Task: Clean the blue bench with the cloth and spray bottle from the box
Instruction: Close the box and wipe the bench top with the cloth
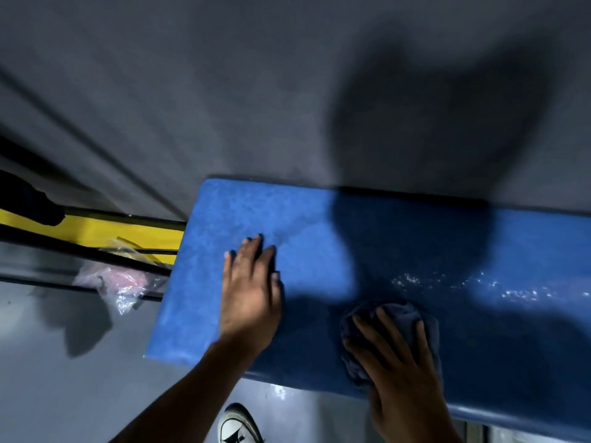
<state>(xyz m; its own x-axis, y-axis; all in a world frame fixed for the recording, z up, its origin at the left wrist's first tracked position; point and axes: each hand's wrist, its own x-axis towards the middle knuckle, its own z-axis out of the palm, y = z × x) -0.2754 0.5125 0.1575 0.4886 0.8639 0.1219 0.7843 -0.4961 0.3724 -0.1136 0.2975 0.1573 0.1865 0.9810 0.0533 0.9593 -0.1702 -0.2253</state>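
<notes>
Blue worktop (399,238) ran lengthwise left to right, against the wall. Left hand (249,292) lay flat on it, fingers straight. Right hand (399,372), fingers spread, pressed the bunched dark cloth (403,314) near the front edge.

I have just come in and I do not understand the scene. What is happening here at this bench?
A person is cleaning a blue bench. The right hand presses a dark crumpled cloth onto the seat near its front edge. The left hand rests flat on the bench with straight fingers, near its left end. Wet droplets shine on the surface to the right of the cloth. No spray bottle is in view.
</notes>
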